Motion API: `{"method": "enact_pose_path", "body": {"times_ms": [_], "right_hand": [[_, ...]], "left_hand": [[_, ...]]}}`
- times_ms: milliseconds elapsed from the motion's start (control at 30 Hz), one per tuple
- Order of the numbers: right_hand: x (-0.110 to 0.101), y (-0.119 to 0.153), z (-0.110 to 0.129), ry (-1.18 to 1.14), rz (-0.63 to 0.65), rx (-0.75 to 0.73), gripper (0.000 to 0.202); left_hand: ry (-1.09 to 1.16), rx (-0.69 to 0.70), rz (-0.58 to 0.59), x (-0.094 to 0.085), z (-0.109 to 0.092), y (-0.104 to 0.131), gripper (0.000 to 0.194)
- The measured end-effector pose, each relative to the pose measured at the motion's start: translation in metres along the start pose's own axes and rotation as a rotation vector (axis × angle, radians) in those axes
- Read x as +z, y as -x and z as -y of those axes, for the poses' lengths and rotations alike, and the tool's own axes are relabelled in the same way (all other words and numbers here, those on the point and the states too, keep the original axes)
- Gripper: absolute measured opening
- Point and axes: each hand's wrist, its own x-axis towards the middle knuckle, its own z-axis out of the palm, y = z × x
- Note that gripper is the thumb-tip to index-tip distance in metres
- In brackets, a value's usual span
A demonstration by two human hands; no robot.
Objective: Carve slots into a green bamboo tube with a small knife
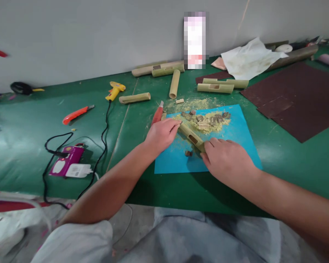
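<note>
A bamboo tube (188,133) with a rectangular slot cut in its side is held at a slant over a blue sheet (170,163). My right hand (227,155) is wrapped around its near end. At the far end, the closed fingers of my left hand (162,135) pinch the tube; a small dark edge shows at the fingertips, too little to name. Beyond my left wrist is a red utility knife (157,114), its lower part hidden by the hand. Dark small pieces (216,119) lie among pale shavings (208,128) on the sheet.
Several cut bamboo tubes (174,84) lie along the back of the green table (137,153). To the left are a yellow glue gun (115,90), an orange utility knife (76,114) and a purple power strip (67,160) with cords. Dark brown sheets (298,102) cover the right.
</note>
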Motion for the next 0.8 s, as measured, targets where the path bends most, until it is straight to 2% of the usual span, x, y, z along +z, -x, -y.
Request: {"method": "enact_pose_path", "body": {"times_ms": [167,233,367,533,667,800], "right_hand": [[0.001,0.000,-0.001,-0.011,0.002,0.027,0.025],[0.002,0.000,-0.002,-0.012,0.003,0.031,0.025],[0.002,0.000,-0.002,-0.004,0.015,0.046,0.029],[0.000,0.000,-0.001,-0.033,0.060,0.061,0.030],[-0.001,0.000,-0.001,-0.029,0.053,0.074,0.029],[0.000,0.000,-0.001,-0.024,0.032,0.047,0.024]], "left_hand": [[0.022,0.076,0.114,0.004,-0.019,0.007,0.027],[0.006,0.065,0.095,0.003,-0.016,0.007,0.028],[-0.020,0.006,-0.045,0.002,-0.002,0.003,0.025],[0.018,0.091,0.047,0.008,-0.011,0.005,0.029],[0.007,0.016,-0.004,0.011,-0.018,0.007,0.028],[0.027,0.068,0.040,0.010,-0.019,0.009,0.029]]}}
